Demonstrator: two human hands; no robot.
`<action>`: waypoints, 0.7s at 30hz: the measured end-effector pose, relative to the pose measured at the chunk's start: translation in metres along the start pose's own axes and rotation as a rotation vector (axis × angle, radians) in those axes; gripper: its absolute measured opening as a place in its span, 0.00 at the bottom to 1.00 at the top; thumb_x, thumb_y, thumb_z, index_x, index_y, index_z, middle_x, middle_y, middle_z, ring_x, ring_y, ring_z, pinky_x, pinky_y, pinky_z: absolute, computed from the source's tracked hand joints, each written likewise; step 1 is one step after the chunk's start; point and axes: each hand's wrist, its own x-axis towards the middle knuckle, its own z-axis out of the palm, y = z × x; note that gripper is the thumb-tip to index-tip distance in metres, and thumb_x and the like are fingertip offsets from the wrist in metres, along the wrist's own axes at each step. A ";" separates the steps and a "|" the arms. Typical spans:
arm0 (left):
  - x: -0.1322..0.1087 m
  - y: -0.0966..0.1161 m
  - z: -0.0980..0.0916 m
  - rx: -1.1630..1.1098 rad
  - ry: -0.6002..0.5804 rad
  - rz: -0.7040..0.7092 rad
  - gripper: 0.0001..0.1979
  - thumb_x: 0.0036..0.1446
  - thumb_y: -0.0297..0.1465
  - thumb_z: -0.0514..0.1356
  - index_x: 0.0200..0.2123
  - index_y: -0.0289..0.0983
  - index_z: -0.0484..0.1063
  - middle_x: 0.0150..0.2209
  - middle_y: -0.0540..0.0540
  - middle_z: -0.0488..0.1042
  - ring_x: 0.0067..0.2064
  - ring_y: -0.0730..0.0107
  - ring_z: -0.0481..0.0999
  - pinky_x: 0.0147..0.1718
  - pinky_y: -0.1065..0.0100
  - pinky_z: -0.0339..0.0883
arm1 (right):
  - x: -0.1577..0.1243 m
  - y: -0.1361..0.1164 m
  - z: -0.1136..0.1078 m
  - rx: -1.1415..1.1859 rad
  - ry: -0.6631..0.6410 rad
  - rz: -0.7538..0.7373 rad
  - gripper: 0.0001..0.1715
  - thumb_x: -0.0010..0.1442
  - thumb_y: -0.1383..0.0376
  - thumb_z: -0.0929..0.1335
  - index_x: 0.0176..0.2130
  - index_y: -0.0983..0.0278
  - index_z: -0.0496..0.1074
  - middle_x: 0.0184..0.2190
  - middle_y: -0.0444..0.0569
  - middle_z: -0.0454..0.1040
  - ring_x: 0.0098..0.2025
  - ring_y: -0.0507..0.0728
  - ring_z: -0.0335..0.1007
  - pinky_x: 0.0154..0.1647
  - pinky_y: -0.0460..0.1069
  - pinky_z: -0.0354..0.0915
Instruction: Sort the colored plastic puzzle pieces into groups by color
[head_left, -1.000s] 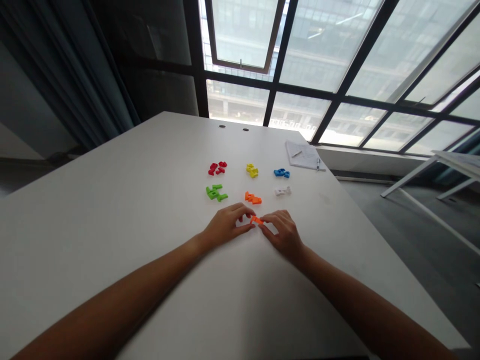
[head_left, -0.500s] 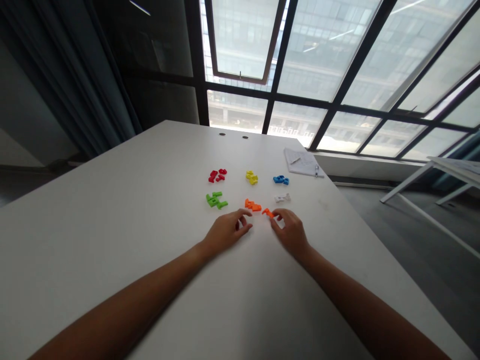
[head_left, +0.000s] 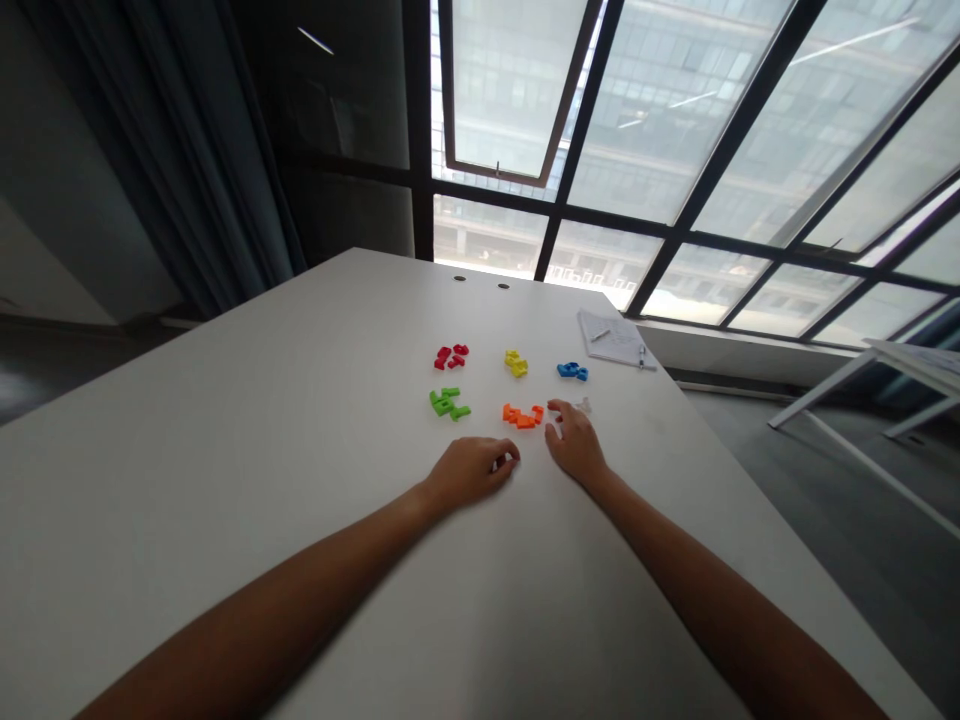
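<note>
My left hand (head_left: pixel 474 469) rests on the white table just in front of the orange pieces. Its fingers curl in toward the thumb, and nothing shows between them. Small orange plastic pieces (head_left: pixel 524 421) lie in a loose group ahead of it. Right of that group, my right hand (head_left: pixel 576 445) has its thumb and fingers apart, with no piece seen in them. It partly covers the white plastic pieces (head_left: pixel 584 405). Green pieces (head_left: pixel 448 402) lie to the left of the orange ones. The exact shapes are too small to tell.
Farther back are red pieces (head_left: pixel 451 357), yellow pieces (head_left: pixel 517 364) and blue pieces (head_left: pixel 572 371). Paper sheets (head_left: pixel 619 342) with two pens lie near the right edge of the table (head_left: pixel 300 400). Tall windows stand beyond, and another table (head_left: pixel 907 365) is at the right.
My right hand has let go of an orange piece, which now lies with the orange group, and has moved toward the white pieces. My left hand has drawn back slightly and its fingers have closed.
</note>
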 end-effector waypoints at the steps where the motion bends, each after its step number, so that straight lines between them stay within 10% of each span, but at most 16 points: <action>1: 0.000 0.000 0.000 0.013 0.009 -0.011 0.09 0.65 0.34 0.57 0.41 0.44 0.78 0.33 0.52 0.80 0.32 0.71 0.76 0.33 0.70 0.62 | -0.001 0.000 0.000 -0.022 -0.020 -0.019 0.24 0.62 0.68 0.64 0.57 0.67 0.68 0.51 0.58 0.75 0.47 0.63 0.71 0.55 0.58 0.65; 13: 0.007 -0.001 0.006 0.201 0.188 0.018 0.14 0.63 0.35 0.61 0.51 0.41 0.76 0.60 0.39 0.70 0.60 0.50 0.68 0.62 0.46 0.59 | -0.006 -0.005 -0.003 0.025 -0.054 -0.104 0.35 0.61 0.66 0.68 0.65 0.68 0.60 0.51 0.58 0.76 0.53 0.65 0.70 0.59 0.61 0.61; 21: 0.015 -0.015 0.020 0.264 0.054 0.009 0.24 0.65 0.41 0.59 0.61 0.40 0.69 0.66 0.34 0.65 0.67 0.46 0.63 0.63 0.42 0.58 | 0.001 -0.012 0.002 -0.028 -0.052 -0.125 0.31 0.63 0.64 0.70 0.63 0.69 0.64 0.44 0.55 0.77 0.50 0.65 0.71 0.58 0.60 0.61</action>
